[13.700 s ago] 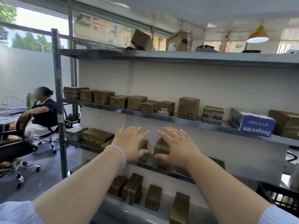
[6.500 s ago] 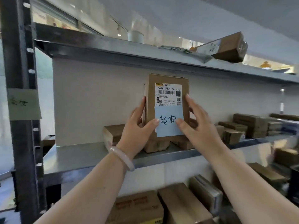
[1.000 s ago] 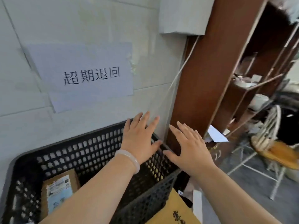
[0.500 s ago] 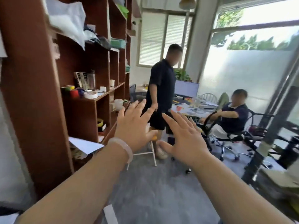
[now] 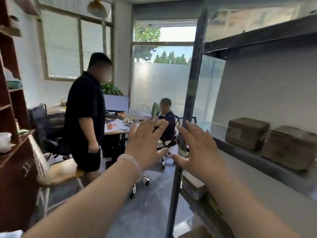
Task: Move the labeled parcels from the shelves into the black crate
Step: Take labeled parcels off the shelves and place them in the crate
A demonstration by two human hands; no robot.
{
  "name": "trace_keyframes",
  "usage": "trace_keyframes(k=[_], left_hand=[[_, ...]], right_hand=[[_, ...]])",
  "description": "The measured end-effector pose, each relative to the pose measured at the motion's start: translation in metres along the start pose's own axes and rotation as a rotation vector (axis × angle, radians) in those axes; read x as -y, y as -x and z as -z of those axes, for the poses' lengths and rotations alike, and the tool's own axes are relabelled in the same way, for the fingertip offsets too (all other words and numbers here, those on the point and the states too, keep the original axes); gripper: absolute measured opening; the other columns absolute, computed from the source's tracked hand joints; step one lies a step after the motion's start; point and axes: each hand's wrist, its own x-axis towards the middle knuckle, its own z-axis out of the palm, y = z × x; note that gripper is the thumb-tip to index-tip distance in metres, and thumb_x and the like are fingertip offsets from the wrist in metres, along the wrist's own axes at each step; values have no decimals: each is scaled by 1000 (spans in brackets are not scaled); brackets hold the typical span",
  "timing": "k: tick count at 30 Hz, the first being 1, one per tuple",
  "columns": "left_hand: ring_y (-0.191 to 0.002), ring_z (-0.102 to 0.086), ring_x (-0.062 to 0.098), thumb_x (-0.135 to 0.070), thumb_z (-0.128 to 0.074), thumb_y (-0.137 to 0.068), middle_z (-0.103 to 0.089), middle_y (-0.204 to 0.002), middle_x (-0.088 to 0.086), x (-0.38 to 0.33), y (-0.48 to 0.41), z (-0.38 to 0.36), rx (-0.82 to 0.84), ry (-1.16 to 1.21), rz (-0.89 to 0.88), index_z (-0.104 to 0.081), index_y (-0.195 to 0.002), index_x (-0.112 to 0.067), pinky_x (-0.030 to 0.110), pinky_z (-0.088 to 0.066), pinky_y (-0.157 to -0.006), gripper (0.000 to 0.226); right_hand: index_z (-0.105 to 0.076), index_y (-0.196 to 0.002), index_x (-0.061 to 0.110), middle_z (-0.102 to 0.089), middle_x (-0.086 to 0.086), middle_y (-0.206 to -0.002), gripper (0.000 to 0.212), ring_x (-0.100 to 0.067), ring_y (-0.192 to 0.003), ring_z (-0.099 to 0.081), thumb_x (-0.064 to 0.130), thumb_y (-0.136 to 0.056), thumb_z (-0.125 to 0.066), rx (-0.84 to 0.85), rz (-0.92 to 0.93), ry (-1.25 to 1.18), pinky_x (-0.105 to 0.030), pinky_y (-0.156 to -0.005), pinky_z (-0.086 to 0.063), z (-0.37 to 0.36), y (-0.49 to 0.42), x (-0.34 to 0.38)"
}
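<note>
Hands: left hand [image 5: 145, 145] and right hand [image 5: 199, 152] raised side by side, fingers spread, palms forward, holding nothing. Pale bracelet [image 5: 132, 162] on the left wrist.
Parcels: two brown parcels [image 5: 247, 133] side by side on the metal shelf [image 5: 248, 157] at right, apart from both hands. Lower parcel [image 5: 193, 186] on the tier beneath.
Background: standing person [image 5: 85, 109]; seated person [image 5: 165, 117] at a cluttered table [image 5: 116, 129].

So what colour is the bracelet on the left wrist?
The bracelet is pale milky white, head view.
</note>
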Motion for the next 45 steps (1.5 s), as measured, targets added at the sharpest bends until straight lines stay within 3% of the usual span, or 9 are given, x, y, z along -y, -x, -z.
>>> trace_keyframes(k=[6, 12, 18, 22, 27, 33, 36, 40, 45], left_hand=[[-152, -1, 19, -65, -49, -89, -3, -165, -5, -43, -72, -47, 31, 153, -178, -3, -154, -44, 49, -1, -120, 82], [-151, 4, 15, -65, -47, -90, 2, -165, -9, -65, -127, -95, 108, 330, -352, -2, -153, -47, 44, 3, -121, 79], [-151, 2, 14, -59, -51, -92, 0, -165, -11, -75, -180, -114, 92, 555, -501, -4, -153, -47, 40, 2, -121, 78], [-151, -3, 16, -56, -50, -93, -3, -165, -11, -94, -192, -134, 181, 684, -579, -8, -153, -46, 38, -3, -121, 73], [-148, -19, 16, -47, -54, -94, -22, -161, -10, -132, -210, -143, 209, 985, -554, -26, -151, -42, 39, -20, -120, 63], [-145, -27, 21, -40, -50, -97, -29, -158, -3, -166, -237, -161, 368, 1160, -386, -36, -148, -38, 34, -24, -118, 53], [-136, -41, 26, -41, -47, -98, -32, -156, 3, -176, -248, -163, 484, 1233, -303, -34, -150, -33, 37, -34, -114, 54], [-137, -42, 23, -44, -47, -98, -45, -151, 4, -181, -253, -170, 564, 1200, -291, -39, -149, -26, 29, -32, -106, 55], [-123, -52, 19, -40, -50, -97, -53, -141, 1, -175, -251, -173, 552, 1300, -276, -44, -145, -26, 30, -41, -102, 50]], right_hand=[[-4, -152, 39, -6, 4, -163, 84, -17, -150, -3, 66, -86, -49, -3, -199, 150, -42, -120, -3, -3, -7, -59], [-6, -152, 37, -6, 3, -163, 78, -15, -150, 0, 58, -91, -49, -10, -443, 245, -41, -122, 0, -9, -24, -87], [-10, -153, 36, -7, 4, -163, 76, -15, -149, -1, 51, -91, -51, -61, -623, 319, -40, -121, -10, -8, -45, -103], [-9, -153, 37, -3, 7, -163, 73, -13, -149, -1, 50, -93, -49, -40, -729, 310, -36, -120, -13, -11, -40, -110], [-17, -153, 31, -10, 6, -162, 69, -13, -149, -6, 43, -95, -52, -133, -810, 262, -32, -117, -13, -6, -47, -130], [-20, -154, 21, -15, 2, -161, 61, -12, -148, -8, 35, -99, -45, -198, -923, 54, -32, -120, -12, -6, -71, -167], [-23, -152, 13, -24, -6, -159, 57, -19, -146, -20, 32, -101, -41, -334, -1013, -94, -35, -119, -18, -2, -86, -185], [-27, -151, 14, -33, -9, -155, 58, -28, -141, -32, 38, -101, -40, -370, -1236, -283, -34, -111, -28, -8, -91, -200], [-43, -139, 16, -55, -9, -131, 53, -29, -117, -53, 40, -92, -51, -570, -1334, -425, -41, -98, -46, -21, -87, -198]])
